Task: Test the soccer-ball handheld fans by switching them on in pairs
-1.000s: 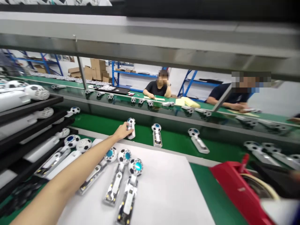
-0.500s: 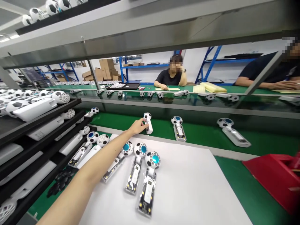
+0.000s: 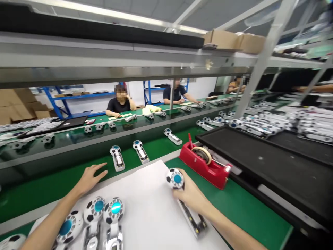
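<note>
My left hand (image 3: 91, 177) hovers over the near edge of the green belt, fingers apart, holding nothing. Just right of it, a football-headed device (image 3: 117, 158) lies on the belt. My right hand (image 3: 191, 192) is closed round the neck of another football-headed device (image 3: 175, 178), whose ball has a blue centre and whose open body shows circuitry. That device is over the right part of the white sheet (image 3: 145, 201). At the sheet's lower left are several similar devices (image 3: 114, 210), partly cut off by the frame.
A red tape dispenser (image 3: 205, 163) stands right of the sheet. Black trays (image 3: 260, 163) fill the right side, with piled devices behind. Two more devices (image 3: 140, 152) lie along the belt (image 3: 156, 142). People sit across the line, below an overhead shelf (image 3: 104, 59).
The view has swung right. My left hand has let go of the device on the belt and opened. My right hand has come into view, holding a device.
</note>
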Demonstrator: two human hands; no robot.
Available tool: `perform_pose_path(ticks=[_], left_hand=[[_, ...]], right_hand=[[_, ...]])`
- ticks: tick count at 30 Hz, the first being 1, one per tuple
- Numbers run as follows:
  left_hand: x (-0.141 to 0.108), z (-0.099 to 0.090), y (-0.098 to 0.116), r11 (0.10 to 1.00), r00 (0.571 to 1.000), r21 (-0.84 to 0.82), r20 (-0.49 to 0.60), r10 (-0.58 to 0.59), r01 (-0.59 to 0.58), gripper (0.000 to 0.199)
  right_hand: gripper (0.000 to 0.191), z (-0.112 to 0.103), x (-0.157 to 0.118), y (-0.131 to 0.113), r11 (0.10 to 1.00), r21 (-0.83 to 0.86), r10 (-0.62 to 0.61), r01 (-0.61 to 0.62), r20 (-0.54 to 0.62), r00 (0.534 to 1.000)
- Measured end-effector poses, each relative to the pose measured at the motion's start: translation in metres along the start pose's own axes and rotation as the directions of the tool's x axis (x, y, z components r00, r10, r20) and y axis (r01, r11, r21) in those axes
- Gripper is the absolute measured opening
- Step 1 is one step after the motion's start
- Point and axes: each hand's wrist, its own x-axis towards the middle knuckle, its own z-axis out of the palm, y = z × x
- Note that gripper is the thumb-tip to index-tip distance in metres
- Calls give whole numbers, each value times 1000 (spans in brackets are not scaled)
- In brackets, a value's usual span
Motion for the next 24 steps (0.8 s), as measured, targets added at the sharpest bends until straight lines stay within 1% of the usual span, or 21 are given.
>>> perform_pose_path(ticks=[1,2,4,6,7,8,9,10,11,12,13,15,17,19,21,22,23,24], left_hand=[[1,1,-2,1000,1000,9,-6,-8,8,73],[3,3,-4,1000,1000,19,-14,-11,12,73],[4,5,-5,999,1000,32,-25,-5,6,71],[4,7,-5,999,1000,35,-28,4,-3,69],[3,7,-4,999,1000,33,-29,3,-2,67],[2,6,-3,1000,1000,31,-31,-1,2,65],[1,5,-1,1000,999,28,-34,-8,9,64],[0,4,0,1000,999,24,-36,-17,18,63],[0,1,2,999,999,20,-37,-28,29,61],[0,-2,5,999,998,17,-36,-43,43,58],[1,-5,9,998,998,15,-32,-61,61,55],[7,-10,20,994,994,7,-8,-111,111,45],[19,-10,40,982,981,-15,42,-188,189,38],[33,-2,67,952,951,-57,102,-293,300,41],[46,13,97,909,910,-116,165,-380,401,44],[52,21,112,892,899,-152,185,-398,426,41],[55,29,125,880,898,-194,183,-401,433,37],[58,35,138,876,908,-243,171,-384,416,34]], right_hand=[[74,1,7,3,990,-136,-26,21,-35,999],[78,0,13,5,959,-284,-42,26,-49,998],[83,-5,24,5,848,-530,-45,19,-36,998],[86,-11,36,-4,760,-650,-51,27,-19,998],[87,-13,44,-12,744,-668,-66,37,-18,998],[85,-12,54,-22,740,-670,-85,52,-17,996],[80,-8,67,-33,737,-672,-103,72,-7,995],[71,-2,83,-44,738,-668,-114,96,17,993],[57,6,100,-55,747,-656,-103,109,47,994],[44,16,118,-65,759,-644,-64,97,75,995],[35,28,137,-72,772,-632,-5,67,100,995],[30,51,171,-80,796,-605,142,-24,148,979],[30,70,195,-78,810,-573,263,-125,165,951],[30,83,207,-69,818,-534,337,-215,141,931],[30,88,208,-60,836,-474,367,-277,108,924],[30,89,207,-57,852,-431,372,-297,98,923],[30,90,205,-54,873,-378,369,-309,95,925],[29,89,202,-53,898,-311,356,-311,98,930]])
